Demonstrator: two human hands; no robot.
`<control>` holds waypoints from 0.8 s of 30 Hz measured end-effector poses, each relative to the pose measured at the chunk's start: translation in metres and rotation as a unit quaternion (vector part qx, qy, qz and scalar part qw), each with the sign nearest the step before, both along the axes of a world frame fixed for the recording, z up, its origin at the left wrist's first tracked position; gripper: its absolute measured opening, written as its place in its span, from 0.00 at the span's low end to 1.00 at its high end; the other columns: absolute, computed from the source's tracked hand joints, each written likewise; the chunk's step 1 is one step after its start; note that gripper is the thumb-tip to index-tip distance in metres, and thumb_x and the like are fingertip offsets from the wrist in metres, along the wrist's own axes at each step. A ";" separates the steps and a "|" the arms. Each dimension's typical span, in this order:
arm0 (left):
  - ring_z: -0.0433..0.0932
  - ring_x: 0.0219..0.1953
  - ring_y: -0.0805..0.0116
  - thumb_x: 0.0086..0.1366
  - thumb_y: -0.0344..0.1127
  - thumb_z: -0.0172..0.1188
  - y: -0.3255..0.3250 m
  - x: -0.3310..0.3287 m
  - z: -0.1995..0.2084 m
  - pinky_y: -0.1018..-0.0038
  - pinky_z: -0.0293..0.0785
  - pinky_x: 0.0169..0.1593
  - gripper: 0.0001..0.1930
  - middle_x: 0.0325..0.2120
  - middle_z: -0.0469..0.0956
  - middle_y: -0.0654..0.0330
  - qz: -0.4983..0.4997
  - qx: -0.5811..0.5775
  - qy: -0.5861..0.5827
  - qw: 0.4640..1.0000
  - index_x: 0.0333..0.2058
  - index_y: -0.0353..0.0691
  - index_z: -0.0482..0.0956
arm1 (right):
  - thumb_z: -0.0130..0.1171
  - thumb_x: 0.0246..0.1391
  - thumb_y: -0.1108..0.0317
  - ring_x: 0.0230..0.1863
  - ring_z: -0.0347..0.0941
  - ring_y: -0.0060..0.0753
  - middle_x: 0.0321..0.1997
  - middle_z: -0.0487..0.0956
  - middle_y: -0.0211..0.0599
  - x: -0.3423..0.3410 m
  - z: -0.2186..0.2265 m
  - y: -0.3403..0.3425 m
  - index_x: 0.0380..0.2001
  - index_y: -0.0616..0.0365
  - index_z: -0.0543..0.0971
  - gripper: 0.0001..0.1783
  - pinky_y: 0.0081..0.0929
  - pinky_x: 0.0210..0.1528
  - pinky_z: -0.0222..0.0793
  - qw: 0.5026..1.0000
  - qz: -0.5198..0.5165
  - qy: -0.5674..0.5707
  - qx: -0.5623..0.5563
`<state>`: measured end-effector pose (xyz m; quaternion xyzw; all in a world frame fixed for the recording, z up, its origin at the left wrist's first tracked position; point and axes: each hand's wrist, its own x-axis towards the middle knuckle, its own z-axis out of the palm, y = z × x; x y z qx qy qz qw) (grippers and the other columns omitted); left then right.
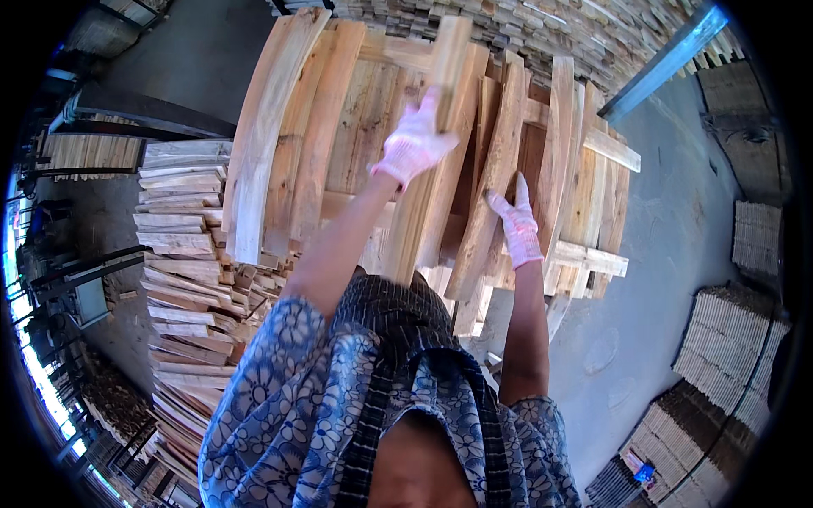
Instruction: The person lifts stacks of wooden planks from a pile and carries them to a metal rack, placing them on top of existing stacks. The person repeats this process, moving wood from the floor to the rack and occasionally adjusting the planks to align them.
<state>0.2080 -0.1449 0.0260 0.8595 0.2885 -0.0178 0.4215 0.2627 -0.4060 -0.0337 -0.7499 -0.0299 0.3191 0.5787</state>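
Observation:
My left hand [415, 148], in a pale pink-white knit glove, lies over a long light wooden plank [413, 207]. Its fingers stretch toward the far end and the thumb sticks out to the right; hand and plank are both smeared by motion. My right hand [517, 225], gloved alike, rests beside a rough-edged plank [494, 182], with the thumb touching its edge and the fingers extended. Beneath both hands is a stack of loose boards [364, 118], laid lengthwise over crosswise pieces [590, 259]. A pale, curved board [269, 152] lies at the stack's left.
A tall pile of sawn boards [182, 245] stands at the left. Behind the stack runs a wide wall of piled wood [542, 30]. A blue-grey metal post [665, 63] rises at the far right. Bundled wood stacks [728, 339] line the right side of the grey floor [610, 356].

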 end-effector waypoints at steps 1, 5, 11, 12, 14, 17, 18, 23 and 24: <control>0.67 0.63 0.34 0.58 0.43 0.65 -0.002 0.019 -0.005 0.54 0.69 0.64 0.50 0.64 0.59 0.32 -0.017 0.010 0.010 1.000 0.74 0.52 0.45 | 0.74 0.50 0.53 0.71 0.63 0.41 0.74 0.61 0.53 0.000 0.003 0.001 0.76 0.58 0.46 0.61 0.31 0.69 0.61 1.000 0.003 0.012 -0.007; 0.70 0.62 0.37 0.57 0.39 0.64 -0.034 0.052 -0.026 0.54 0.70 0.64 0.45 0.64 0.59 0.35 -0.015 -0.034 0.069 0.997 0.72 0.54 0.52 | 0.69 0.49 0.50 0.71 0.63 0.54 0.73 0.60 0.60 0.003 0.025 0.040 0.74 0.62 0.48 0.59 0.38 0.68 0.64 0.945 0.050 -0.114 -0.304; 0.75 0.55 0.33 0.57 0.39 0.64 -0.014 0.028 0.005 0.54 0.75 0.58 0.44 0.62 0.58 0.30 -0.010 0.049 0.039 0.998 0.71 0.55 0.54 | 0.66 0.50 0.52 0.65 0.66 0.67 0.70 0.59 0.59 0.011 0.045 0.102 0.71 0.46 0.52 0.50 0.55 0.62 0.69 0.860 0.030 -0.271 -0.431; 0.75 0.54 0.33 0.57 0.39 0.63 -0.003 0.017 0.011 0.54 0.75 0.58 0.43 0.60 0.59 0.30 -0.009 0.082 0.034 0.996 0.71 0.55 0.54 | 0.67 0.50 0.52 0.66 0.66 0.66 0.72 0.58 0.58 0.010 0.042 0.104 0.73 0.44 0.51 0.52 0.55 0.62 0.69 0.844 0.042 -0.297 -0.445; 0.76 0.53 0.33 0.57 0.42 0.65 0.028 -0.007 0.020 0.52 0.76 0.57 0.44 0.59 0.60 0.32 -0.005 0.116 -0.013 0.993 0.71 0.56 0.53 | 0.68 0.50 0.50 0.66 0.65 0.65 0.74 0.54 0.58 0.011 0.035 0.102 0.74 0.43 0.48 0.55 0.54 0.63 0.69 0.853 0.057 -0.270 -0.443; 0.74 0.56 0.35 0.57 0.43 0.66 0.049 -0.026 0.019 0.52 0.75 0.58 0.46 0.61 0.60 0.36 0.000 0.123 0.105 0.987 0.72 0.57 0.51 | 0.68 0.49 0.50 0.64 0.67 0.69 0.75 0.53 0.59 0.028 0.030 0.091 0.76 0.43 0.43 0.59 0.51 0.63 0.70 0.870 0.098 -0.255 -0.409; 0.66 0.64 0.37 0.58 0.46 0.65 0.052 -0.027 0.016 0.49 0.70 0.61 0.47 0.64 0.58 0.38 -0.028 0.119 0.171 0.978 0.73 0.55 0.49 | 0.68 0.48 0.53 0.64 0.68 0.68 0.73 0.57 0.61 0.040 0.033 0.086 0.76 0.44 0.44 0.59 0.49 0.63 0.69 0.886 0.103 -0.215 -0.399; 0.49 0.73 0.39 0.61 0.50 0.62 0.050 -0.027 -0.008 0.39 0.51 0.67 0.45 0.71 0.51 0.41 -0.099 0.381 0.188 0.900 0.72 0.45 0.52 | 0.69 0.44 0.58 0.63 0.71 0.61 0.66 0.67 0.66 0.052 0.061 0.046 0.75 0.50 0.48 0.58 0.46 0.63 0.69 0.912 0.156 -0.279 -0.257; 0.48 0.73 0.39 0.61 0.49 0.61 0.052 -0.031 -0.012 0.38 0.50 0.67 0.43 0.71 0.50 0.42 -0.100 0.396 0.177 0.895 0.72 0.45 0.53 | 0.69 0.45 0.58 0.63 0.71 0.62 0.66 0.67 0.66 0.038 0.065 0.038 0.76 0.49 0.47 0.58 0.46 0.64 0.68 0.904 0.156 -0.294 -0.268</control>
